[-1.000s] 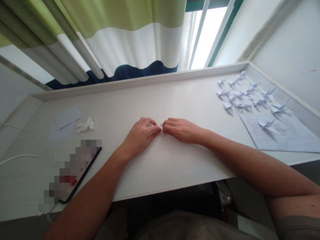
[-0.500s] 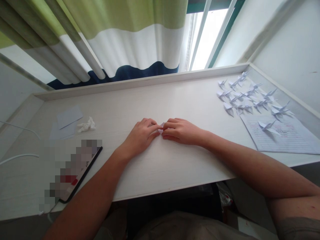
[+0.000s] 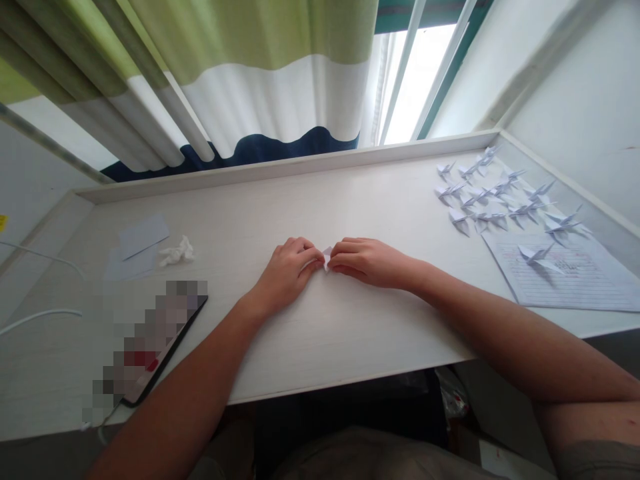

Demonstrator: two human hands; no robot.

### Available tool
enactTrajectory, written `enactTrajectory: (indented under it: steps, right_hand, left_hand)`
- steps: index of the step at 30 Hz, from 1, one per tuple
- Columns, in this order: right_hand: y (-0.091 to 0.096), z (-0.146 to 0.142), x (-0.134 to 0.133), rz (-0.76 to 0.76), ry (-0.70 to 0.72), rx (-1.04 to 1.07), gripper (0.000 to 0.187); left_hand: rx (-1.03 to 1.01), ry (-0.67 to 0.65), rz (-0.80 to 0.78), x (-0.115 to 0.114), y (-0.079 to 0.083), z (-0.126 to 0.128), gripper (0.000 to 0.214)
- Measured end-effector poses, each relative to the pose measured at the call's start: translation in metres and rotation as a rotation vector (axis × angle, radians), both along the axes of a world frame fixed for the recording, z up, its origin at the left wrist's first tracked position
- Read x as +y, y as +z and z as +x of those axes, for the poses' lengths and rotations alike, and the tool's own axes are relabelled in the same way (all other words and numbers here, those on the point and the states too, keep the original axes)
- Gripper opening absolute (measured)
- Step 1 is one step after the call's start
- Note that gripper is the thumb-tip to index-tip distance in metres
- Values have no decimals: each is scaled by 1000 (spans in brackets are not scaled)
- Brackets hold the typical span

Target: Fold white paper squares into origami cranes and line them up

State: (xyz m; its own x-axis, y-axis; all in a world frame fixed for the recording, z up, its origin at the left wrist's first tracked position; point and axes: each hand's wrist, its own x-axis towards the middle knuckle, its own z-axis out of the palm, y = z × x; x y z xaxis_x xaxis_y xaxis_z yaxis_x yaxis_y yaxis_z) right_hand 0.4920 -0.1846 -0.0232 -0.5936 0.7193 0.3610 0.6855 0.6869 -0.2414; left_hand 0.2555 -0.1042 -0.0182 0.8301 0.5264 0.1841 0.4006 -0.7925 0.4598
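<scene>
A small folded piece of white paper (image 3: 327, 255) lies on the white desk (image 3: 320, 320), pinched between both hands. My left hand (image 3: 287, 272) grips it from the left, fingers curled and pressed together on the paper. My right hand (image 3: 367, 261) meets it from the right, fingertips closed on the same piece. Most of the paper is hidden under the fingers; only a small white corner shows between the two hands.
Several folded paper cranes (image 3: 493, 197) stand at the back right, one crane (image 3: 536, 255) on a lined sheet (image 3: 575, 280). At left lie blank paper sheets (image 3: 143, 237), a crumpled scrap (image 3: 175, 253), a tablet (image 3: 150, 347) and white cables (image 3: 35, 317). A curtain hangs behind.
Both hands stay together on the small paper, with only slight finger shifts. The view has tilted a little.
</scene>
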Motion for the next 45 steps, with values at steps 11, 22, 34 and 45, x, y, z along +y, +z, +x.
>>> enactTrajectory:
  steps: [11, 22, 34, 45]
  right_hand:
    - [1, -3, -1, 60, -53, -58, 26]
    - [-3, 0, 0, 26, -48, -19, 28]
    - [5, -5, -5, -278, -215, 244, 15]
    - [3, -10, -2, -346, -298, 492, 10]
  left_hand:
    - [-63, 15, -65, -8, 4, 1, 20]
    - [-21, 34, -91, -10, 7, 0, 36]
    - [-59, 158, -146, -10, -5, 7, 21]
    - [-93, 252, -181, -13, -5, 12, 34]
